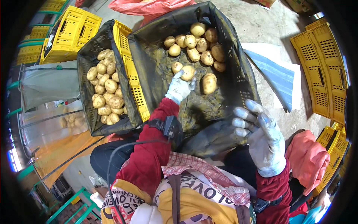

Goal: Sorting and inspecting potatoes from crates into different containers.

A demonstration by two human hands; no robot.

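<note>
My left hand (pixel 180 87), in a white glove with bluish fingertips, reaches into a large crate lined with dark plastic (pixel 152 81) and has its fingers around a potato (pixel 188 73). A smaller potato (pixel 176 67) lies beside it, and a large oblong potato (pixel 209 83) rests to the right on the liner. More potatoes (pixel 202 45) are gathered at the crate's far end. My right hand (pixel 264 137), gloved alike, is raised near the crate's near right corner, fingers spread and slightly curled, holding nothing.
A smaller lined crate (pixel 130 117) full of potatoes (pixel 111 86) stands at left. Yellow plastic crates (pixel 74 32) are stacked at upper left, others (pixel 321 70) at right. Bags hang on a green frame (pixel 51 84) at left. A red sack (pixel 151 7) lies beyond; white and blue sheeting (pixel 275 74) is on the floor.
</note>
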